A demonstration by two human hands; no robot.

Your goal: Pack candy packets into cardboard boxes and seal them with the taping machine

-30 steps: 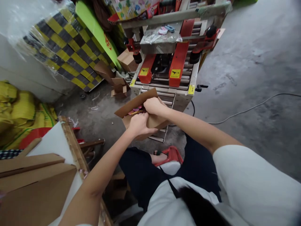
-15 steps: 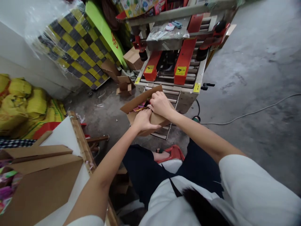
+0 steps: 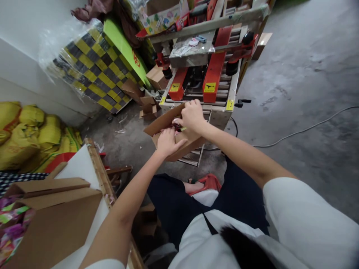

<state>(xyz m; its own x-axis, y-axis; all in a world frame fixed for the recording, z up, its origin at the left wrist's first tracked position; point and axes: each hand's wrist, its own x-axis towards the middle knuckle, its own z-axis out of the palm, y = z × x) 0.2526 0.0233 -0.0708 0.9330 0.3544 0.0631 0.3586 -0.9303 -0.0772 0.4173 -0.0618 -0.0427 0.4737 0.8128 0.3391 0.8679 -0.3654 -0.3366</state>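
Observation:
A small open cardboard box (image 3: 179,153) rests on the short roller section in front of me, its far flap (image 3: 158,125) standing up. Colourful wrapped pieces (image 3: 177,127) show in the opening between my hands, too small to name. My left hand (image 3: 167,143) grips the near flap, fingers over its edge towards the opening and thumb stretched along the outside. At the right end of the box my right hand (image 3: 193,116) has its fingers bent over the far flap, with the thumb pointing into the opening. Both hands partly cover the contents.
Beyond the box stands a roller machine with red guide rails (image 3: 214,76). On my left, a larger open carton (image 3: 60,220) holding colourful packets sits on a white table. Yellow sacks (image 3: 21,138) lie by the wall; a cable (image 3: 297,132) crosses the floor at right.
My right hand has shifted up towards the far flap, and its thumb now reaches over the opening. My left hand has moved slightly left along the near flap. The camera view has shifted slightly.

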